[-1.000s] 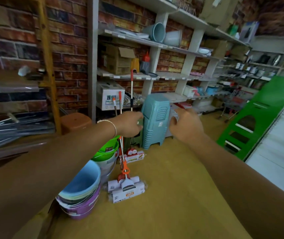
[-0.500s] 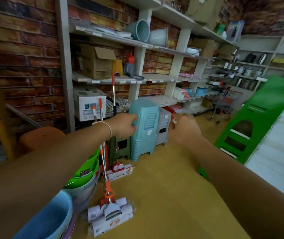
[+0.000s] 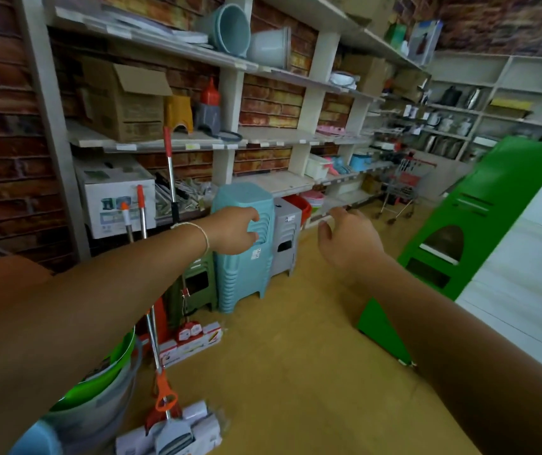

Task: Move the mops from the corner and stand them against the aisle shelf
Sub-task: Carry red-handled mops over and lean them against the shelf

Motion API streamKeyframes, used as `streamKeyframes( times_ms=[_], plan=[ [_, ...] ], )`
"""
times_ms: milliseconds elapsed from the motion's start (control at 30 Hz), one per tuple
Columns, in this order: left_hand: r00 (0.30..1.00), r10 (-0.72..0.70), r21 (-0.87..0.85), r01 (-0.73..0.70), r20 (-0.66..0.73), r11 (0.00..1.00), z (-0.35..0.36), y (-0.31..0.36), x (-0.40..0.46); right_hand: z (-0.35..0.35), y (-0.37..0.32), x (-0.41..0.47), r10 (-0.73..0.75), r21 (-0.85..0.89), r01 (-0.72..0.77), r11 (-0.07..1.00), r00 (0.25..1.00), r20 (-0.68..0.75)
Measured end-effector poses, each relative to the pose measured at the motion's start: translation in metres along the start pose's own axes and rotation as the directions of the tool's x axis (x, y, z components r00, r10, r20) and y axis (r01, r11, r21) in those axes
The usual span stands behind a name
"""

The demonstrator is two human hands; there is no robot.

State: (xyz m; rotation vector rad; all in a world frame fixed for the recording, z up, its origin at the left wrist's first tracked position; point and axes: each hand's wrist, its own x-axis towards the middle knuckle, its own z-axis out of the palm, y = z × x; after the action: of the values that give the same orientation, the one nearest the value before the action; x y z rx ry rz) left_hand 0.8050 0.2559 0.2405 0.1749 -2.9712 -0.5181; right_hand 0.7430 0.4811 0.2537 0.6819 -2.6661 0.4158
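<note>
Orange-trimmed mops are seen at the lower left of the frame, and three can be counted. The nearest mop has its white sponge head at the bottom edge, with its metal pole rising behind the left forearm. A second mop rests its packaged head on the tan floor a little higher up, and the tallest mop shows a red and silver pole reaching up to the middle shelf board. Two shorter orange-tipped pole tops are seen beside it, in front of a white carton.

Both hands are extended at mid-frame. The left hand is seen with its fingers curled, close against the teal stack of stools; no pole is visibly held in it, and whether the stack is touched cannot be told. The right hand is held in the air with loosely bent fingers, and nothing is held in it. The mops lie below and to the left of both hands, apart from the fingers.

Three stool stacks are counted: a dark green stack, the teal one and a grey stack. Stacked plastic basins are seen at the lower left, and a green panel leans at the right. One wall shelf runs across the brick wall.
</note>
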Motion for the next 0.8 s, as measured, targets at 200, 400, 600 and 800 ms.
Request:
streamKeyframes(
  times_ms=[200,400,600,800],
  plan=[
    [0.995,0.091,-0.007,-0.091,0.044,0.996,0.026,0.001,0.095,0.035,0.034,0.062,0.086,-0.035,-0.085,0.996,0.996,0.023],
    [0.985,0.167,-0.031,-0.165,0.047,0.986,0.018,-0.001,0.207,0.057,0.066,0.158,0.149,-0.092,-0.147,0.985,0.989,0.019],
    [0.981,0.196,-0.058,-0.194,0.014,0.979,0.001,-0.013,0.302,0.074,0.089,0.246,0.177,-0.098,-0.178,0.979,0.984,-0.019],
    [0.983,0.167,-0.038,-0.165,0.07,0.986,0.023,-0.047,0.368,0.118,0.098,0.312,0.176,-0.063,-0.176,0.982,0.984,0.005]
  ],
)
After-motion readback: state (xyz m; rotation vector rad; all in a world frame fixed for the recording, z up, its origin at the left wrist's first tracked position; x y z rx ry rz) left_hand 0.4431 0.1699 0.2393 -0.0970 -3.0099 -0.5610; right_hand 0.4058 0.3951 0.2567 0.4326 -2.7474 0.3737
